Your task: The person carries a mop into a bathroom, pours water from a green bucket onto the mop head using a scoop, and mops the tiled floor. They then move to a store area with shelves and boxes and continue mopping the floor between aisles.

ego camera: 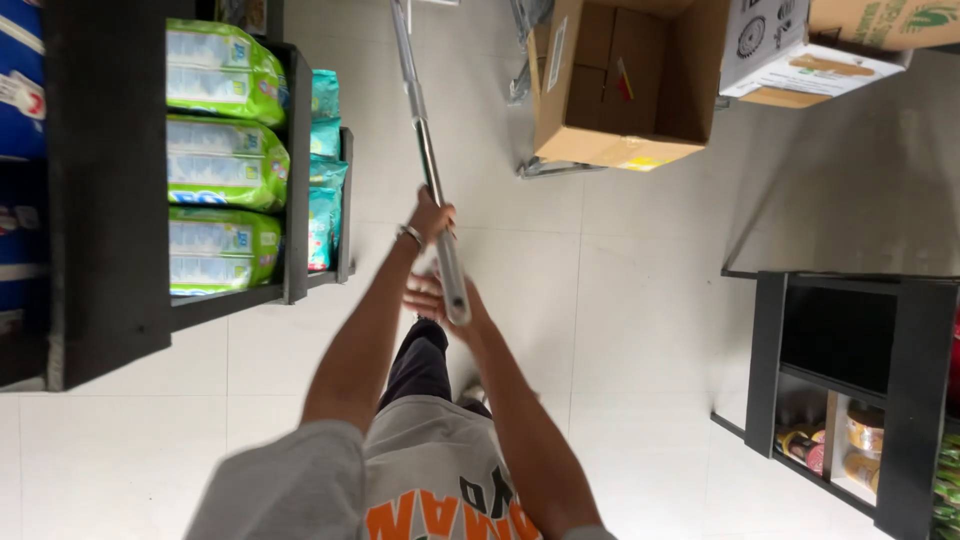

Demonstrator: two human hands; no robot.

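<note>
Two dark shelf units are standing at the sides of the pale tiled floor (620, 330): one shelf (105, 190) on the left, one shelf (915, 390) on the right. Two cardboard boxes are sitting at the top; the big open box (620, 85) is beside a smaller box (800, 55). Three green packs (222, 160) are lying stacked on the left shelf, with teal packets (325, 170) behind them. One metal pole (428, 160) is running up the middle. The left hand (430, 215), wearing one bracelet (410, 235), is closing fully around the pole. The right hand (435, 297) is holding the pole's near end, fingers partly spread.
</note>
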